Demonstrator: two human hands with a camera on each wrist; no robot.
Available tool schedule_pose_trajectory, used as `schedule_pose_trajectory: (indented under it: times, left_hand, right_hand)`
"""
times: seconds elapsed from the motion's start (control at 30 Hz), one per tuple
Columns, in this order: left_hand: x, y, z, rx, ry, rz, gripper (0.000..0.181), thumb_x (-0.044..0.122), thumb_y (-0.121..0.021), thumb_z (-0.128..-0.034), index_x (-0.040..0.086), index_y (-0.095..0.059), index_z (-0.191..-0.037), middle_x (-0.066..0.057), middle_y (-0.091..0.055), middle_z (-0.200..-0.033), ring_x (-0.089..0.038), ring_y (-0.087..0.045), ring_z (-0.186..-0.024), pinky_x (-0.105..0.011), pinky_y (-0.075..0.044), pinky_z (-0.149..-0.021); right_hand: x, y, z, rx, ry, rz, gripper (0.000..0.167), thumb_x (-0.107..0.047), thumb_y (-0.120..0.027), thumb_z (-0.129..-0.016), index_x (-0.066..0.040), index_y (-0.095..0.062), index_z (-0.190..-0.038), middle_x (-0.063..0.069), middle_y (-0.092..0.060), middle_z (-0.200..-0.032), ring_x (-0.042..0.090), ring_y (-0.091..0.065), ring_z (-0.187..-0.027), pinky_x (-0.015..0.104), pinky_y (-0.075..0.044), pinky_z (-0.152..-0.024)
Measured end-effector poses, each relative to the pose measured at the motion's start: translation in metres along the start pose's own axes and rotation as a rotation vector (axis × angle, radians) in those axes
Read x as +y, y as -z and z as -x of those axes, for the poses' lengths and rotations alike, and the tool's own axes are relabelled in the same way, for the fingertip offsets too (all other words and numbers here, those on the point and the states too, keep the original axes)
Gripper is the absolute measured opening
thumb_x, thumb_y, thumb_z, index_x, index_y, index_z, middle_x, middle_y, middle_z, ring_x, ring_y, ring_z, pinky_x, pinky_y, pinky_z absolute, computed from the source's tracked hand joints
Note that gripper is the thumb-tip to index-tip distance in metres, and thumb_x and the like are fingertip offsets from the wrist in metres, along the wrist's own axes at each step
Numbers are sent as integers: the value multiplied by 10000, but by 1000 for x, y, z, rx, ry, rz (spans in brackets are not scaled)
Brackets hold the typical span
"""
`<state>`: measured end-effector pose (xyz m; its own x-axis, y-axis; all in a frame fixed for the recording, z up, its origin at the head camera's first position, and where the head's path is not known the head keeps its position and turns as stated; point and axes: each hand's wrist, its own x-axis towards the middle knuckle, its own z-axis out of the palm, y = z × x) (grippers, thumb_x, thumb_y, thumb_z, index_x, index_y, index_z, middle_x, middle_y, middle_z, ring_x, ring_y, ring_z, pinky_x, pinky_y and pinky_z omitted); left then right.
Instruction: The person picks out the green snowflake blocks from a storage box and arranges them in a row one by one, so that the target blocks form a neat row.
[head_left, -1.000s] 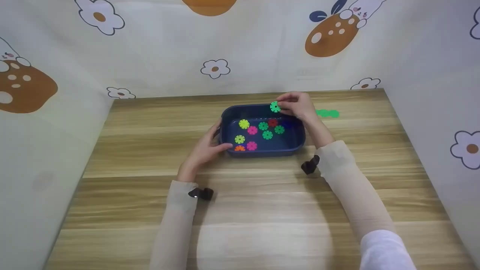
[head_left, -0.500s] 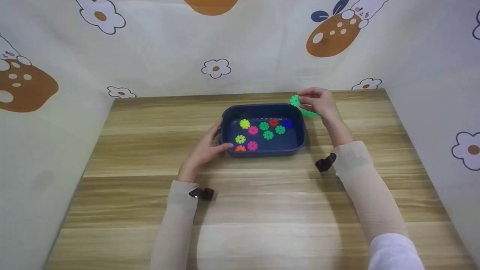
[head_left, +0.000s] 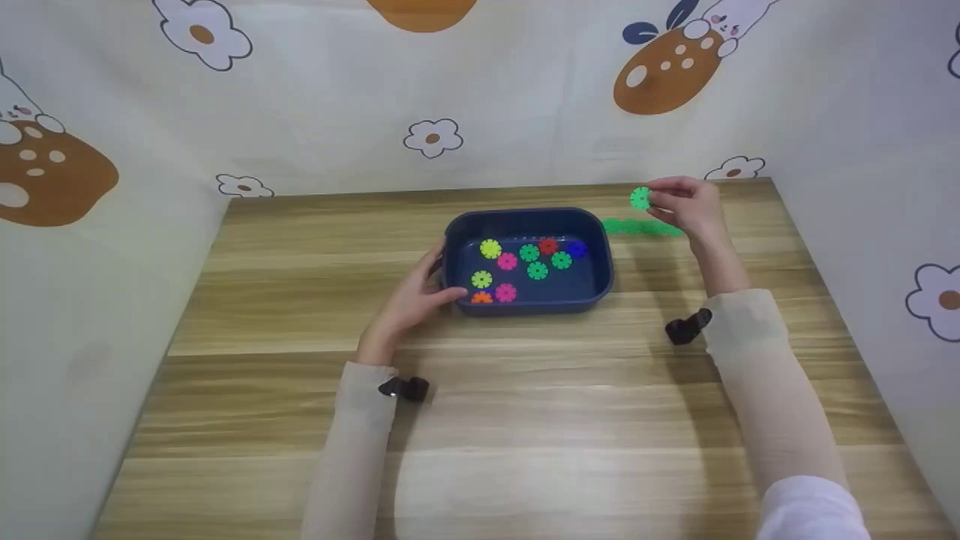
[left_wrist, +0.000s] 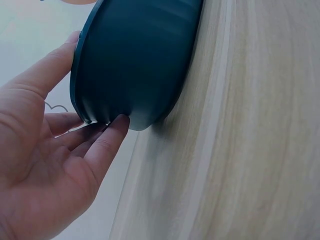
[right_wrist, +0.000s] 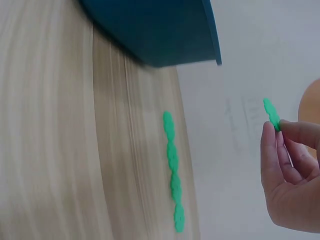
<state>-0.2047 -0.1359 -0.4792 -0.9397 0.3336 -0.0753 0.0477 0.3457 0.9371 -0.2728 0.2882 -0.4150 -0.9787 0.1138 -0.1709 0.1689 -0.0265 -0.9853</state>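
My right hand [head_left: 694,210] pinches a green notched plastic disc [head_left: 640,198] between thumb and fingertips, raised above the back right of the table. Below it a row of green discs [head_left: 637,226] lies on the tabletop; in the right wrist view the row [right_wrist: 173,167] shows whole. My left hand [head_left: 409,298] grips the left end of a dark blue rectangular tub [head_left: 532,307], thumb at the rim and fingers against the end wall, as the left wrist view shows the tub [left_wrist: 140,60]. Inside lie several loose discs, among them yellow [head_left: 490,249], pink [head_left: 507,261] and red [head_left: 548,246].
The wood-grain table [head_left: 525,405] runs back to a pale patterned cloth wall [head_left: 337,97], with more cloth at both sides. The tub's right wall stands close to the left end of the green row.
My right hand has moved right, from over the tub's back edge to above the green row, carrying the green disc. The left hand and tub have stayed put.
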Motion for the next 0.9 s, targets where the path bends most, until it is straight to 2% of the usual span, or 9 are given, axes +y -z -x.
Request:
schedule_pose_trajectory:
  times: [0.13,0.37,0.43,0.57,0.77,0.9]
  left_hand:
    - [-1,0,-1,-8,0,10,954,214,-765,-887,101,-149,-1607,-157,-149,-1675,-344,-255,-1522,-444,-400,-1169]
    - [1,0,0,-3,-2,3,951,192,-757,-892,111,-138,-1609,-159,-127,-1678,-343,-253,-1521,-436,-397,-1172]
    - [0,0,0,-3,-12,-1,945,180,-754,-893,107,-140,-1608,-166,-127,-1676,-353,-252,-1518,-449,-397,-1170]
    - [0,1,0,-4,-21,-13,941,203,-756,-893,113,-150,-1608,-158,-134,-1677,-352,-252,-1520,-456,-406,-1163]
    - [0,1,0,-4,-31,-26,939,213,-758,-892,112,-158,-1607,-154,-139,-1677,-352,-251,-1521,-454,-419,-1152]
    - [0,1,-1,-5,-31,-18,934,200,-757,-893,106,-162,-1606,-156,-144,-1676,-349,-246,-1523,-457,-417,-1152]
  right_hand:
    - [3,15,0,30,6,2,186,4,-674,-914,-15,-710,-1096,-49,-726,-844,54,-702,-779,183,-608,-736]
    - [9,36,1,81,-10,-54,168,58,-645,-913,-74,-727,-977,-49,-709,-843,55,-690,-799,188,-608,-765]
    - [11,40,0,98,-20,-60,157,61,-641,-915,-53,-710,-1000,-59,-708,-842,49,-689,-805,185,-606,-773]
    - [17,49,-2,127,-39,-54,158,50,-639,-921,-75,-700,-995,-76,-706,-845,37,-687,-811,172,-600,-779]
    - [21,59,-4,155,-79,-85,244,58,-635,-919,-158,-723,-846,-72,-691,-828,33,-686,-778,171,-603,-752]
    - [26,65,-6,188,-107,-61,235,45,-643,-918,-160,-734,-846,-78,-684,-824,27,-692,-742,181,-607,-744]
